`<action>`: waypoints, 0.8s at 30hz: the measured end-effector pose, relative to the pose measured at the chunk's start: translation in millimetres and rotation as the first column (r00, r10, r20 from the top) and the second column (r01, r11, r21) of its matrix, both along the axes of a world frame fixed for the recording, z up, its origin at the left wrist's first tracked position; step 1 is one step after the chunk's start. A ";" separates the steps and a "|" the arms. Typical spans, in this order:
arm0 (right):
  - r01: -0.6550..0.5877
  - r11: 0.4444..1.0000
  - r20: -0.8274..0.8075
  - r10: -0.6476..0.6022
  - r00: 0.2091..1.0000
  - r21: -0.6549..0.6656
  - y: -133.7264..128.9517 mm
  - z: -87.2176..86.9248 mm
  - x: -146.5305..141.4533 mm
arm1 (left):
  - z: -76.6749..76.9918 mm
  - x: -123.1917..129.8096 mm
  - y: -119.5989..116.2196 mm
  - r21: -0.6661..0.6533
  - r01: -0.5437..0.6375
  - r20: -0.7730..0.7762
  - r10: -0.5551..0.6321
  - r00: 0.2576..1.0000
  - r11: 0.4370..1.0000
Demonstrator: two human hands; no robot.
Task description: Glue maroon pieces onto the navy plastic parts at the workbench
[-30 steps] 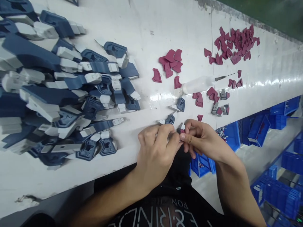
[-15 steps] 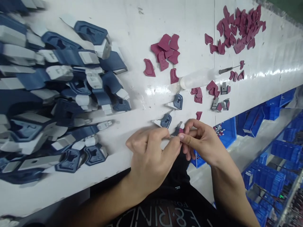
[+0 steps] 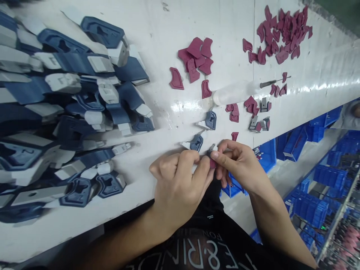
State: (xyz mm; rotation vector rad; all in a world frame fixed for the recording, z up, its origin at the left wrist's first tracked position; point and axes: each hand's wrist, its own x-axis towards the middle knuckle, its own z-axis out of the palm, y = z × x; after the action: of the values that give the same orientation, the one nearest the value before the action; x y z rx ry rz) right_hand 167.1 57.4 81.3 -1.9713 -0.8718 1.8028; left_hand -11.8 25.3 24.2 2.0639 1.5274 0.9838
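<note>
My left hand (image 3: 181, 178) is closed, its fingertips pinching a small grey part with a maroon insert (image 3: 213, 164). My right hand (image 3: 237, 161) is closed on the same part, thumb on top near its pale grey end. Fingers hide most of this part. Just beyond my left knuckles lies a blue-and-grey piece (image 3: 196, 143), and a similar blue-and-grey piece (image 3: 210, 120) sits a little farther out. A loose maroon insert (image 3: 234, 136) rests near my right fingers.
Many blue-and-grey pieces (image 3: 107, 108) cover the left side of the white table (image 3: 165, 123). Maroon inserts lie in a near pile (image 3: 197, 52) and a far pile (image 3: 292, 33). A thin screwdriver-like tool (image 3: 268, 83) and grey parts (image 3: 263, 105) are at right. Blue bins (image 3: 295, 144) stand beyond the edge.
The held part has turned slightly between my fingers, and more of its maroon face shows. My right thumb has moved up onto its grey end. The view has shifted slightly.
</note>
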 end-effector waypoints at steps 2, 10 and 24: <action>0.015 1.000 0.039 -0.015 0.999 0.001 -0.7 -0.3 -1.6 | 0.6 -0.1 0.3 -0.002 0.007 0.014 -0.007 1.000 1.000; 0.032 0.999 0.016 -0.032 0.999 -0.009 -2.4 -2.4 -3.8 | 0.1 2.0 1.8 0.035 -0.020 -0.019 0.020 1.000 0.999; 0.001 1.000 0.014 -0.001 1.000 -0.008 1.0 -0.8 -6.1 | 1.0 -1.7 0.7 0.066 0.037 0.064 -0.041 0.997 0.997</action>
State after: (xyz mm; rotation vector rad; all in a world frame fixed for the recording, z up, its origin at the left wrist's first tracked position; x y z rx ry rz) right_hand 161.0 58.3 80.5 -1.9909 -0.8688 1.7966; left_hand -13.4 26.0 25.3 2.0760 1.4351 1.0882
